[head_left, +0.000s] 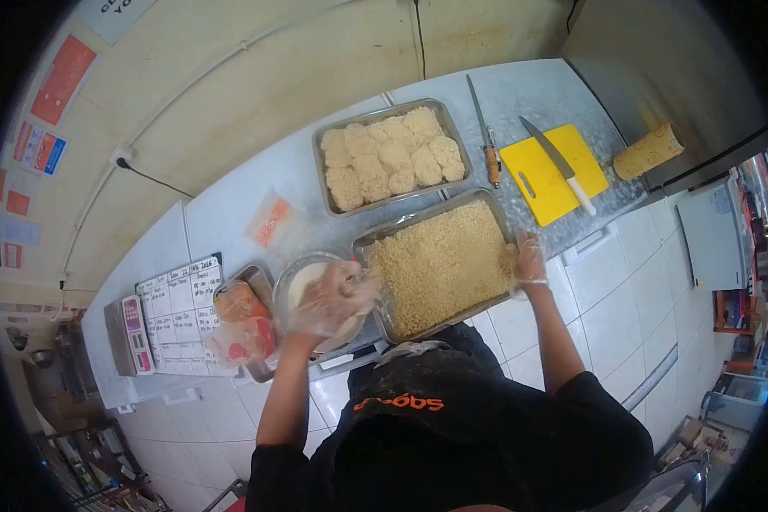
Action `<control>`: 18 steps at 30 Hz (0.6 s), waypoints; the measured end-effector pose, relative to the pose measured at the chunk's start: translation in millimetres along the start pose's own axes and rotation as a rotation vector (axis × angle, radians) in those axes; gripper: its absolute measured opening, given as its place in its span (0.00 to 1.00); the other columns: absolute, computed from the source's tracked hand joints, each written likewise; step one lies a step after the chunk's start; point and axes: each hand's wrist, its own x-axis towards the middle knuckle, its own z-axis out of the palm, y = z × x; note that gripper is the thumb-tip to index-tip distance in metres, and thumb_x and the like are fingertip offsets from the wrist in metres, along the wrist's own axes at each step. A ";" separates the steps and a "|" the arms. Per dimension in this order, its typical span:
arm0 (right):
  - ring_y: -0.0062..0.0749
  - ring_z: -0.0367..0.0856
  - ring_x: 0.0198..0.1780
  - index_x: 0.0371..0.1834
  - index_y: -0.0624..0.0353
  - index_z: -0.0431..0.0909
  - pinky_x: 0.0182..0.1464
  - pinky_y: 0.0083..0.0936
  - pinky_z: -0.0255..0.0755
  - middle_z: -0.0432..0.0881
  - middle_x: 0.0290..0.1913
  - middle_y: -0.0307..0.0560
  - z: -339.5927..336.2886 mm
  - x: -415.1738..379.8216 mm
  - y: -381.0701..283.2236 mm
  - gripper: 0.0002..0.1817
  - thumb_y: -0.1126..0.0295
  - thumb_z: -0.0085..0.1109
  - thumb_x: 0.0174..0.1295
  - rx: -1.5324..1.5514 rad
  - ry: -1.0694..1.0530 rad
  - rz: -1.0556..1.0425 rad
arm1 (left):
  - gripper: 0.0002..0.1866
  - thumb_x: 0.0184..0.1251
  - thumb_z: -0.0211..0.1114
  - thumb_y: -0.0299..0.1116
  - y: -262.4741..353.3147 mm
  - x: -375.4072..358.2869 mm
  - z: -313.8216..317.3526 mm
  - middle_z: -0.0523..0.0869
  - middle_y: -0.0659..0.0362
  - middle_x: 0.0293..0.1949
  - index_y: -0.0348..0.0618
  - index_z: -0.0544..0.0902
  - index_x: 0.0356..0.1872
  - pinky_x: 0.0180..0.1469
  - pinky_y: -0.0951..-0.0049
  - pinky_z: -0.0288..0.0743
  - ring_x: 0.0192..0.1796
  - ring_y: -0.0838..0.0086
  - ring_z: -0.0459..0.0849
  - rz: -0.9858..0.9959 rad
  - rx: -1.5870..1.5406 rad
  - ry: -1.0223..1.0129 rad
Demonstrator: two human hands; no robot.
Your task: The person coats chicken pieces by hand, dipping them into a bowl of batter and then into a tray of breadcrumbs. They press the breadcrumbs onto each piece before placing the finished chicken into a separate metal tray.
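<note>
Nearest, both gloved hands work at the counter's front edge. Left hand point(331, 300), fingers curled loosely, hovers over the round bowl point(303, 277), just beside the crumb tray point(439, 266); whether it holds anything I cannot tell. Right hand point(527, 260) grips that tray's right rim. Farther back sit the tray of breaded pieces point(391, 154), a yellow cutting board point(550, 171) and bare counter point(230, 205) on the left.
</note>
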 end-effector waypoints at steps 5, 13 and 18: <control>0.58 0.73 0.60 0.69 0.63 0.63 0.60 0.44 0.69 0.77 0.54 0.67 -9.1 -29.3 -59.3 0.44 0.56 0.69 0.49 -0.057 -0.140 -0.027 | 0.36 0.59 0.64 0.53 -64.7 69.9 91.1 0.81 0.39 0.51 0.41 0.68 0.63 0.58 0.59 0.73 0.53 0.49 0.82 -0.003 0.027 -0.021; 0.53 0.77 0.58 0.63 0.61 0.71 0.62 0.36 0.69 0.79 0.54 0.64 46.6 -3.1 -73.2 0.36 0.57 0.67 0.49 0.193 -0.628 0.056 | 0.30 0.62 0.63 0.47 -84.6 3.6 58.0 0.82 0.48 0.55 0.45 0.71 0.63 0.59 0.63 0.72 0.58 0.57 0.81 -0.230 -0.282 0.038; 0.52 0.77 0.58 0.61 0.62 0.73 0.61 0.37 0.69 0.79 0.55 0.62 -4.2 32.4 -122.7 0.34 0.58 0.66 0.50 0.494 -0.784 -0.281 | 0.23 0.63 0.63 0.44 -110.5 -69.0 -5.9 0.83 0.48 0.53 0.45 0.78 0.57 0.55 0.63 0.74 0.53 0.61 0.84 -0.449 -0.129 0.300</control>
